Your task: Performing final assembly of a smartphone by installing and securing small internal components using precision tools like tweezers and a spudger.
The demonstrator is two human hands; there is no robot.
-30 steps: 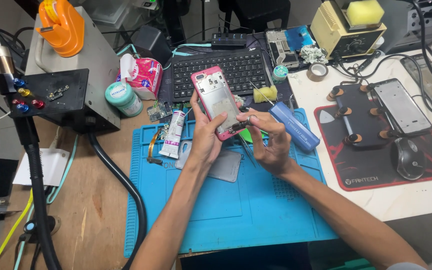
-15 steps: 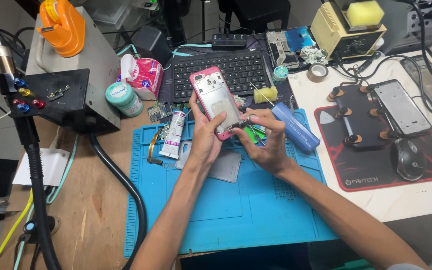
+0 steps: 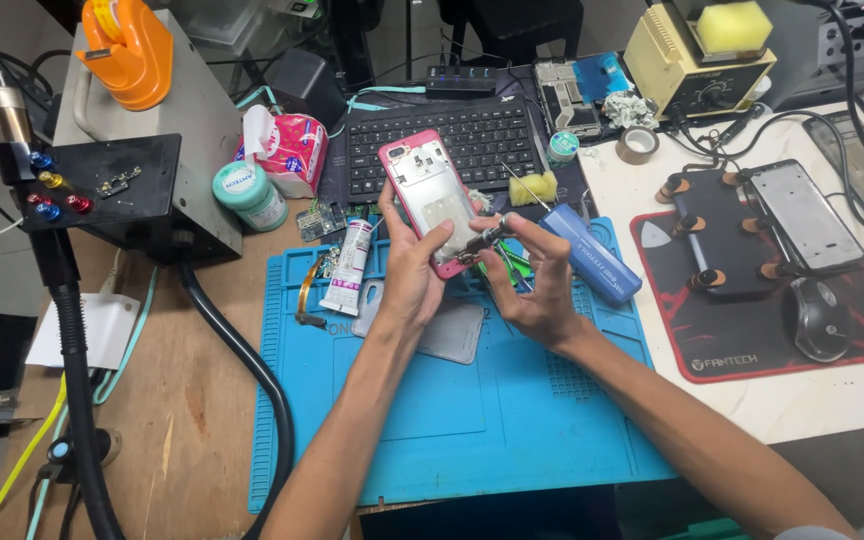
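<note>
Pink-framed phone point(image 3: 430, 200), tilted above the blue mat point(image 3: 512, 400), sits clasped in your left hand point(image 3: 412, 275). Your right hand point(image 3: 537, 285) pinches a screwdriver point(image 3: 487, 240) against the phone's lower edge. At 3 o'clock lies a blue case point(image 3: 592, 255); at 12, a keyboard point(image 3: 442, 135).

One head-worn camera looks steeply down and forward over the desk point(image 3: 192, 400), close above the blue mat point(image 3: 472, 420), keyboard point(image 3: 452, 140) far.

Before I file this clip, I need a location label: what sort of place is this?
Likely a phone repair bench: an opened pink phone in the left hand, a blue work mat, and a soldering station.
</note>
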